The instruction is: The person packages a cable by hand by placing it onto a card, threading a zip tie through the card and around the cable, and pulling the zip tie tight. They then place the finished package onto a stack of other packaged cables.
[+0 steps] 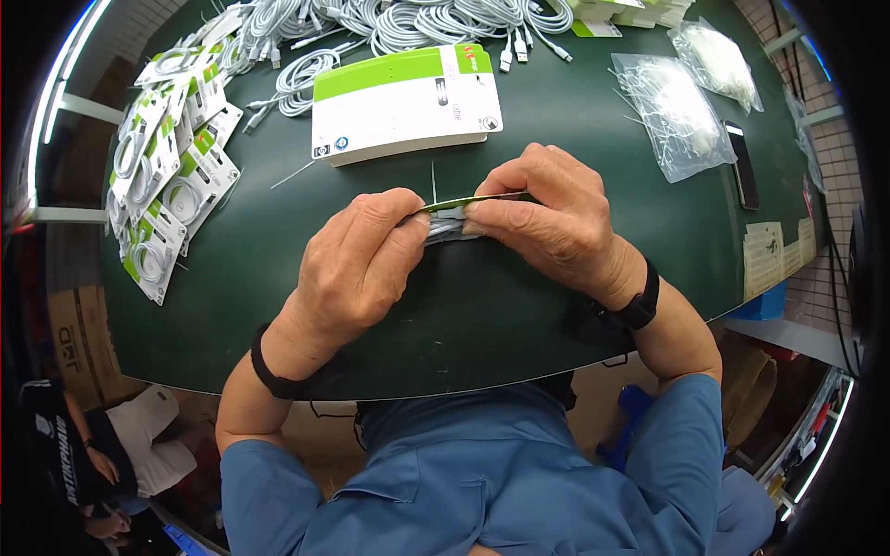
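Note:
Near the middle of the table's front part, a thin card with a green face [454, 201] is seen almost edge-on between my hands. A coiled grey cable [451, 227] sits against its near side. My left hand [357, 259] pinches the left end of card and coil between thumb and fingers. At the right end, my right hand [556, 208] grips the card, its thumb pressing by the cable. From behind the card a thin white tie [433, 176] sticks up, away from me. My fingers cover much of the coil and card.
Beyond my hands stands a stack of white-and-green cards [408, 102], with coiled grey cables [408, 28] heaped behind. Carded cables [153, 259] pile up at left. Bags of white ties [672, 120] and a phone [742, 167] lie right. A person [83, 445] is at lower left.

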### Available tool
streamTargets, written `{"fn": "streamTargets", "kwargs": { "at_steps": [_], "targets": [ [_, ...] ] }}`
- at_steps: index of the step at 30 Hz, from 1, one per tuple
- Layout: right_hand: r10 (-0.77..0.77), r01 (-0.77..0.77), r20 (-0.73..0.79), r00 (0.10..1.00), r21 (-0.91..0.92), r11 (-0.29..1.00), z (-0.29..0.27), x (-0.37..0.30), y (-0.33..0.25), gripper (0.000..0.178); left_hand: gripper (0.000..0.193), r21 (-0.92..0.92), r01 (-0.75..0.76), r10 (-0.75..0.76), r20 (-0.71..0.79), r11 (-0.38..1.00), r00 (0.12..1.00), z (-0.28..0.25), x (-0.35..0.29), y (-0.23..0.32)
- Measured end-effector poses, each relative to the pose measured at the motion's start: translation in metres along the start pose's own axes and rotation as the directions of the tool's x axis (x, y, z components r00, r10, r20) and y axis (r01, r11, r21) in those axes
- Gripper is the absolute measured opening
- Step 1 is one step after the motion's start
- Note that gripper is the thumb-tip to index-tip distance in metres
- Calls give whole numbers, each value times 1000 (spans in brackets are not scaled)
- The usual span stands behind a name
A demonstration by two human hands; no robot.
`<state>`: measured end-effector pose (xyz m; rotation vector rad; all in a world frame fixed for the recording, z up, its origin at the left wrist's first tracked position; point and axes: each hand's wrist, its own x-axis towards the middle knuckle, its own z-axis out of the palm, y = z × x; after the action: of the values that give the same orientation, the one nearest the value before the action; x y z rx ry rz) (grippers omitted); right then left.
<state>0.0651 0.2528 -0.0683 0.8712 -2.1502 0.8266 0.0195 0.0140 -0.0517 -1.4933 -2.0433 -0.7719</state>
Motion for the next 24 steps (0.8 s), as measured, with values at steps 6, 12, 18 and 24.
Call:
{"fn": "streamTargets", "kwargs": {
  "at_steps": [6,12,18,24],
  "targets": [
    [2,-2,9,1000,-34,999,1,1,0,28,19,14,-21,21,-17,1000,1000,2,0,-4],
    [-3,4,17,1000,-30,1000,-7,5,-6,28,15,45,-40,40,1,998,999,-2,2,-1],
    [54,-53,36,998,-31,998,1,8,-9,27,13,12,34,-34,-19,999,999,3,-7,-3],
    [95,-94,40,995,-21,995,2,13,-20,29,11,80,49,-41,-98,996,994,9,-7,-1]
  ]
}}
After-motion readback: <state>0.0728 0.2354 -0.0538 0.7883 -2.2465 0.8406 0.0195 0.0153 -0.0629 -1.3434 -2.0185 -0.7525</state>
